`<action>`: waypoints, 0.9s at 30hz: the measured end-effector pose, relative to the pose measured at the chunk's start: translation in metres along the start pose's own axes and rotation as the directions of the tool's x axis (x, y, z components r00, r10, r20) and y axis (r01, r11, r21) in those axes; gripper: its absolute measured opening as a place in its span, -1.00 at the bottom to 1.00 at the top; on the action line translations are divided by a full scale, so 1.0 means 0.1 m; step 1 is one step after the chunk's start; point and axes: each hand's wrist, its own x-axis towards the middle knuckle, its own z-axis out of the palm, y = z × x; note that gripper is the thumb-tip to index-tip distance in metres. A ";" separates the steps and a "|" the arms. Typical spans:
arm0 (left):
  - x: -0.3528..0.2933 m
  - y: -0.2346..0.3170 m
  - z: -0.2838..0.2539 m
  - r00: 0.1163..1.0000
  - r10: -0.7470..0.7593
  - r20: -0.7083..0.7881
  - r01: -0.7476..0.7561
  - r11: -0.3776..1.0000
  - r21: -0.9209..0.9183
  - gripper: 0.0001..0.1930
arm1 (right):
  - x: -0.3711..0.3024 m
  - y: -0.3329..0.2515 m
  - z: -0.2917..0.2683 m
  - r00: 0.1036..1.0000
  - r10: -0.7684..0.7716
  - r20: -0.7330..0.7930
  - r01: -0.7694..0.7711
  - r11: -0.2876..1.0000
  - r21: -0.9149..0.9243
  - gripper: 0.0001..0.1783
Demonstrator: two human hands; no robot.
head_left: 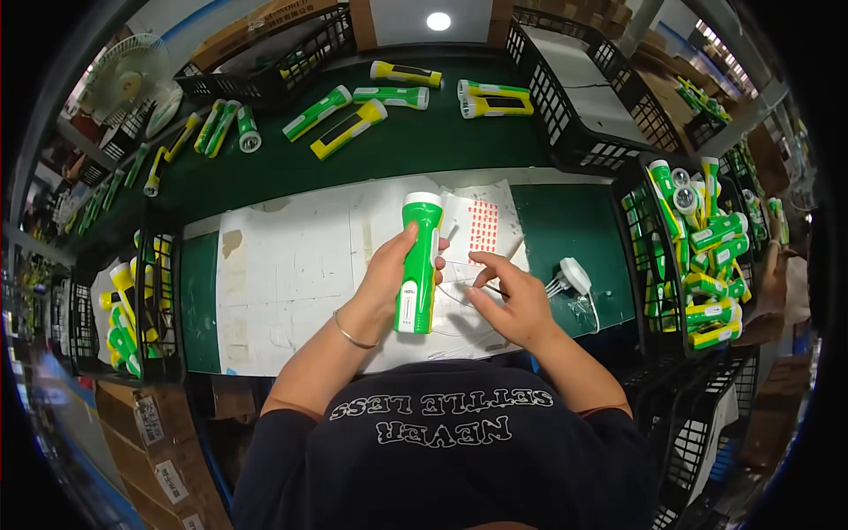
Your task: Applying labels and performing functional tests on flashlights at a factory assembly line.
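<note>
From where I stand: paper (291,274) on the workbench (565,208), before the worker (442,473); flashlight (420,256) over it in the left hand (384,272); right hand (519,305) just right of that; sticker sheet (483,230) behind, on the paper; corded device (575,276) to the right; left crate (168,364) and right crate (676,300) flanking, flashlights in both; loose flashlights (349,131) along the rear table (265,177); cartons (141,433) below left.
</note>
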 end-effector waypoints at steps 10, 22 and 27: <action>0.01 -0.04 -0.06 0.998 0.025 0.057 -0.023 0.999 -0.044 -0.60 | -0.04 0.06 0.11 0.997 -0.070 0.015 0.070 0.998 0.000 -0.86; -0.02 -0.13 -0.05 0.923 0.355 0.149 -0.385 0.863 0.327 -0.57 | 0.15 -0.12 0.37 0.854 -0.499 0.150 0.501 0.707 -0.499 -0.84; -0.01 -0.08 -0.10 0.891 0.445 0.094 -0.454 0.856 0.250 -0.54 | 0.04 -0.11 0.32 0.732 -0.618 0.286 0.675 0.716 -0.180 -0.82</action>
